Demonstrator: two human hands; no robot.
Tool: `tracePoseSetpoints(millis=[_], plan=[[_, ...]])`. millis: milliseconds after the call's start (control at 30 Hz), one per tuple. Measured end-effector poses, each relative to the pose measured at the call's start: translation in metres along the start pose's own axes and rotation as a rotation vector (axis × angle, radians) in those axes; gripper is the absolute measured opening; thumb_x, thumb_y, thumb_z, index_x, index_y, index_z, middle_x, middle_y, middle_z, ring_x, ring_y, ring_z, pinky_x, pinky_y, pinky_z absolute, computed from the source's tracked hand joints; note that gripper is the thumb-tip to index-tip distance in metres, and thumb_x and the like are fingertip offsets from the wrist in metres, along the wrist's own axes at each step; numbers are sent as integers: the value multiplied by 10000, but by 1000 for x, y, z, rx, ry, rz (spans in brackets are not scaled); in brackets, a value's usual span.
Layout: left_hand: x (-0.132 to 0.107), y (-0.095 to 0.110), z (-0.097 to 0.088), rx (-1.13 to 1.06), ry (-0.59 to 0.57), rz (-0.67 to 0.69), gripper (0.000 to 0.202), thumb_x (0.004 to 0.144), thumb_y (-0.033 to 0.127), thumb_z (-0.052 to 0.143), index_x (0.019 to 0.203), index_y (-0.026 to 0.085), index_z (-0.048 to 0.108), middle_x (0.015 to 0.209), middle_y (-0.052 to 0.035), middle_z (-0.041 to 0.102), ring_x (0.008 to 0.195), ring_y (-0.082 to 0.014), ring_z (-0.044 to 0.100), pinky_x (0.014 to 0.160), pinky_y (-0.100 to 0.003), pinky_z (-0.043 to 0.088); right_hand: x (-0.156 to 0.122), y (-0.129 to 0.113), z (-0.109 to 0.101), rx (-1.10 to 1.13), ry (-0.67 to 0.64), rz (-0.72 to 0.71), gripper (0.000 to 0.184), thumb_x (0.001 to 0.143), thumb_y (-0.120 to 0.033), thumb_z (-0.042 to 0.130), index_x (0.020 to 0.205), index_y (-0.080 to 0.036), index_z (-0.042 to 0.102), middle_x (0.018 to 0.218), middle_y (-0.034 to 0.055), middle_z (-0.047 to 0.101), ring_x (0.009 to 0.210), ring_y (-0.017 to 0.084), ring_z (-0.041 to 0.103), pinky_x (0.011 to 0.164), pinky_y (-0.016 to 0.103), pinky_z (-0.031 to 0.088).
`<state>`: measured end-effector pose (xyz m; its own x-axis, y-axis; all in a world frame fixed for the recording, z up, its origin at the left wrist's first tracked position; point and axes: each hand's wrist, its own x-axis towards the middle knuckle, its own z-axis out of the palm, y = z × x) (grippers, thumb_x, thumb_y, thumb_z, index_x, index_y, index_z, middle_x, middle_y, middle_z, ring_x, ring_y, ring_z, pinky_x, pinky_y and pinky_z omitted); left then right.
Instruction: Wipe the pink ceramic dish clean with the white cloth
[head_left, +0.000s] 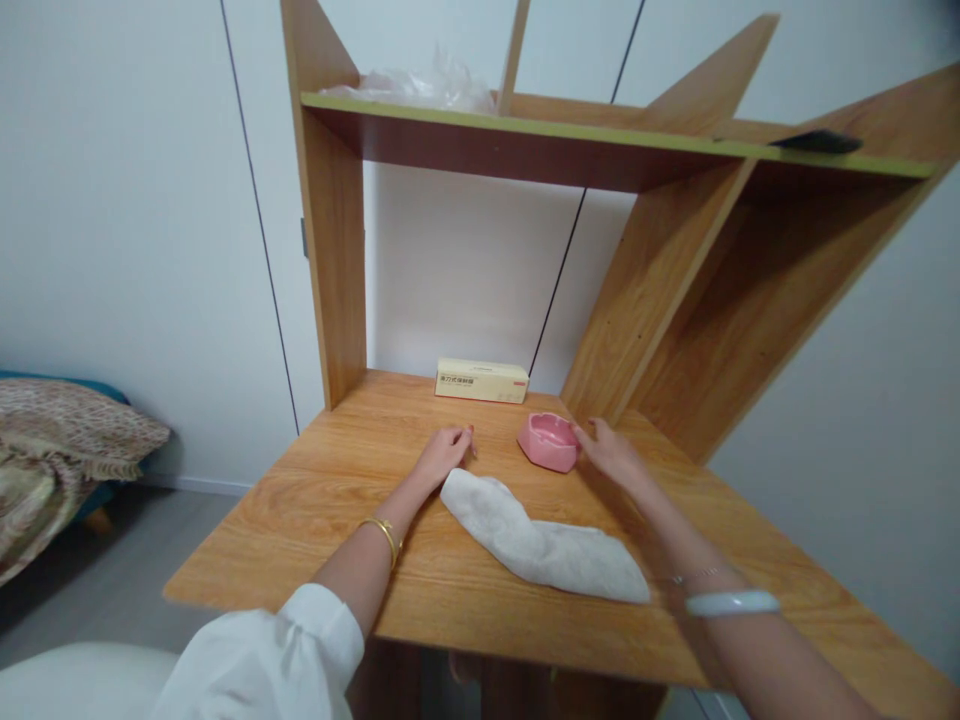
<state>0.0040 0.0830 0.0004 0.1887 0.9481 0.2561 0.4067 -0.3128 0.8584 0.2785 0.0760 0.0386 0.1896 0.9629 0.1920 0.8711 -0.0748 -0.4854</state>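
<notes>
1. One white cloth [540, 540] lies flat on the wooden surface [315, 510], its long axis running from the near right up toward the far left, the far end rounded and just beside the left hand [444, 455].
2. It looks soft, pale and slightly rumpled, folded into a long strip.
3. Left hand rests palm down on the surface, fingers loosely spread, holding nothing; its heel is touching or almost touching the cloth's far end.
4. Right hand [611, 452] is open, fingertips against the side of a pink ashtray [550, 440], not gripping it.
5. Behind them a cream box [481, 381] lies flat at the wall, under the shelf [540, 130].
</notes>
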Motion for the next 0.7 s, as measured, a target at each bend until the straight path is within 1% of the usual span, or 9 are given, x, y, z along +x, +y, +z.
tracePoseSetpoints(millis=[67, 133, 267, 367, 467, 533, 600, 633, 700], plan=[[0, 2, 0, -16, -51, 5, 507, 859, 471, 335, 597, 147, 624, 460, 1, 546, 507, -136, 528, 539, -237, 380, -18, 8, -4, 1, -3, -103, 413, 839, -460, 449, 1084, -152, 574, 823, 111, 652, 736, 217, 611, 638, 299, 429], [-1, 4, 0, -50, -120, 3, 540, 852, 508, 333, 570, 145, 614, 450, -2, 544, 479, -129, 518, 527, -237, 379, -39, 20, -6, 64, -85, -162, 437, 799, -485, 492, 1083, -161, 565, 726, 60, 613, 655, 194, 575, 595, 289, 418], [-3, 7, -4, -203, -257, -17, 575, 831, 568, 365, 522, 141, 597, 453, -16, 551, 471, -119, 512, 554, -244, 388, -74, 43, -9, 192, -124, -112, 543, 712, -532, 567, 1084, -138, 544, 675, 11, 545, 604, 160, 515, 566, 280, 412], [-3, 9, -10, -300, -313, -33, 575, 822, 580, 394, 509, 141, 595, 485, -29, 572, 503, -114, 513, 589, -250, 393, -90, 48, -12, 226, -300, -130, 446, 650, -544, 621, 871, -157, 613, 693, 16, 556, 640, 148, 503, 584, 266, 404], [-8, 14, -16, -419, -430, -73, 493, 798, 564, 474, 616, 138, 642, 629, -47, 641, 583, -121, 541, 612, -254, 400, -96, 42, -18, 283, -474, -129, 369, 595, -524, 655, 671, -169, 587, 628, 0, 539, 605, 132, 470, 553, 249, 366], [-14, 18, -19, -525, -579, -102, 371, 736, 512, 605, 763, 148, 667, 782, -57, 673, 699, -137, 580, 666, -258, 419, -96, 36, -25, 377, -470, -75, 359, 586, -519, 648, 633, -178, 550, 596, -15, 518, 575, 121, 453, 535, 242, 345], [-19, 22, -21, -583, -732, -129, 363, 637, 406, 737, 905, 174, 658, 915, -54, 667, 828, -151, 592, 739, -263, 430, -95, 32, -33, 490, -407, -5, 364, 595, -533, 631, 651, -188, 527, 597, -24, 515, 566, 118, 459, 530, 236, 344], [-21, 22, -21, -576, -781, -140, 416, 587, 347, 781, 948, 190, 648, 954, -46, 658, 872, -151, 587, 768, -263, 430, -94, 31, -37, 539, -365, 28, 373, 594, -543, 629, 670, -194, 521, 606, -24, 520, 570, 121, 470, 531, 235, 350], [-22, 22, -18, -511, -791, -152, 483, 514, 266, 818, 960, 206, 641, 948, -21, 645, 878, -139, 577, 778, -252, 432, -93, 31, -44, 610, -299, 88, 405, 577, -564, 638, 716, -202, 520, 633, -16, 546, 584, 131, 500, 532, 237, 367]])
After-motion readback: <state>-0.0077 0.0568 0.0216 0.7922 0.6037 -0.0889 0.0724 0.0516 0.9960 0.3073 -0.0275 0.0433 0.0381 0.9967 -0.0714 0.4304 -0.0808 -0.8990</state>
